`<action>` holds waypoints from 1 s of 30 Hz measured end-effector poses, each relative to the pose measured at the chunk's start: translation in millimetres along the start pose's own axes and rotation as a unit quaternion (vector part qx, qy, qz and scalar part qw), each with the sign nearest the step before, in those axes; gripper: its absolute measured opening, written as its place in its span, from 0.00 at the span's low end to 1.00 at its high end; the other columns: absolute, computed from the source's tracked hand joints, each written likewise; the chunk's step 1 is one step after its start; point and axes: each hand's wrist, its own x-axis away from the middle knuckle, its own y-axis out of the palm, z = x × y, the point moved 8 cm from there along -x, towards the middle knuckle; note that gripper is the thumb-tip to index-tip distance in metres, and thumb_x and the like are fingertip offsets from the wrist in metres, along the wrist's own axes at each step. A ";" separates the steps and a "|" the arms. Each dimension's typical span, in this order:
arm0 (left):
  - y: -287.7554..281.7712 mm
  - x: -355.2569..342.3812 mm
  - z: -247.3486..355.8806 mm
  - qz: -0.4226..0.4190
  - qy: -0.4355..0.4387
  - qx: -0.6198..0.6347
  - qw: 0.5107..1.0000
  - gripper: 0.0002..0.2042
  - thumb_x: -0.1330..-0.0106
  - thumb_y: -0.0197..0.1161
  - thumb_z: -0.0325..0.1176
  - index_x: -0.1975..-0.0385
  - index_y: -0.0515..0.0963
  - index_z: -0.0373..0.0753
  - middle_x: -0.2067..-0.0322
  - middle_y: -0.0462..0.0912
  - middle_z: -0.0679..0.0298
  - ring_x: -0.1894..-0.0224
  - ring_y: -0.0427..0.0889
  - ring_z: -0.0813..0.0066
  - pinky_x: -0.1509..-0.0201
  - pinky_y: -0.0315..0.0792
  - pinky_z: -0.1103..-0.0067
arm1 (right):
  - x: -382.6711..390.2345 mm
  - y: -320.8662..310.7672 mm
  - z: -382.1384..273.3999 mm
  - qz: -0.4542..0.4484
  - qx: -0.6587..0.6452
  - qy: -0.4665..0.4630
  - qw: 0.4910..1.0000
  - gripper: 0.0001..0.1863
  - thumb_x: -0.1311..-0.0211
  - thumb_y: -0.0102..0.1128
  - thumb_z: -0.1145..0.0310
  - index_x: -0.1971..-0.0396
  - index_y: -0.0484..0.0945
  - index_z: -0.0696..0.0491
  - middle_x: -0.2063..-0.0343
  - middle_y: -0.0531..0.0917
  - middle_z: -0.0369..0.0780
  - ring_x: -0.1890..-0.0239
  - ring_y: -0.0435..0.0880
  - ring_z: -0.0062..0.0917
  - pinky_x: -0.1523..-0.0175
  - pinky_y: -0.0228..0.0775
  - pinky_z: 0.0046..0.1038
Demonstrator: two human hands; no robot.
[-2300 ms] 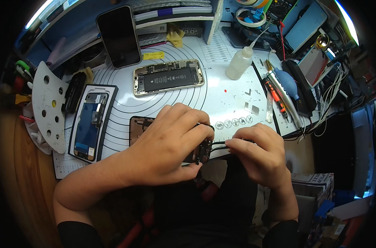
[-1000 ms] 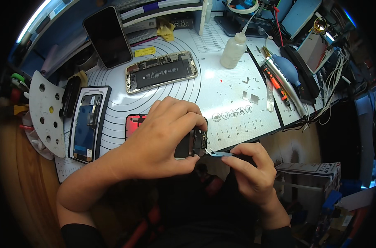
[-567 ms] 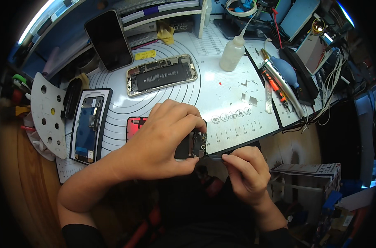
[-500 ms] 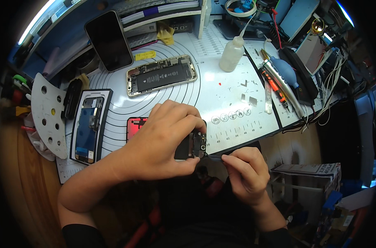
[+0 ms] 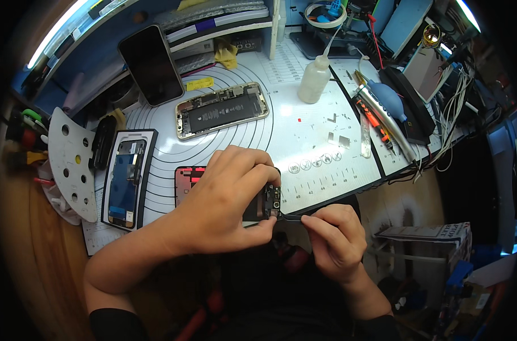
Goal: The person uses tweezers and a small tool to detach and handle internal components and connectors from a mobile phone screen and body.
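Note:
A phone screen panel (image 5: pixel 257 208) lies at the near edge of the mat, its inner side up and a red sheen at its left end. My left hand (image 5: pixel 227 196) spans over it and pinches its right end between thumb and fingers, covering the middle. Small metal parts show along that right end. My right hand (image 5: pixel 339 241) pinches a thin dark tool, perhaps tweezers (image 5: pixel 293 218). The tool's tip meets the panel's near right corner beside my left thumb; the exact contact is too small to make out.
Beyond my hands lies an opened phone (image 5: pixel 222 112) with its battery exposed. A boxed screen (image 5: pixel 123 184) is at left, and a dark phone (image 5: pixel 151 65) leans behind. A dropper bottle (image 5: pixel 315 79), small metal pieces (image 5: pixel 339 140) and a blue air blower (image 5: pixel 387 99) are to the right.
The whole view has shifted slightly. The red sheen on the panel has shrunk and the tool has turned a little. Both hands keep their grips.

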 end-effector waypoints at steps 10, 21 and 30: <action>0.3 1.4 4.8 -0.013 -0.011 -0.019 1.000 0.23 0.49 0.72 0.31 0.50 0.78 0.38 0.46 0.78 0.53 0.42 0.75 0.51 0.34 0.66 0.62 | 2.9 1.7 -3.2 0.029 -0.013 0.037 0.999 0.21 0.54 0.73 0.88 0.57 0.89 0.57 0.64 0.85 0.40 0.65 0.85 0.36 0.62 0.78 0.34; 1.6 1.2 5.7 -0.013 -0.014 -0.029 0.999 0.22 0.49 0.71 0.30 0.52 0.78 0.38 0.46 0.78 0.54 0.42 0.75 0.53 0.34 0.64 0.64 | 10.1 2.7 -4.6 0.051 -0.020 0.058 0.997 0.20 0.53 0.73 0.89 0.58 0.89 0.57 0.65 0.84 0.40 0.66 0.84 0.36 0.62 0.78 0.34; 0.1 -0.4 4.5 -0.015 -0.021 -0.007 1.000 0.21 0.46 0.76 0.30 0.52 0.80 0.38 0.47 0.80 0.55 0.44 0.77 0.54 0.35 0.65 0.65 | 11.6 4.6 -2.8 0.054 -0.029 0.062 0.996 0.20 0.54 0.73 0.88 0.58 0.89 0.57 0.65 0.84 0.40 0.65 0.84 0.36 0.62 0.77 0.34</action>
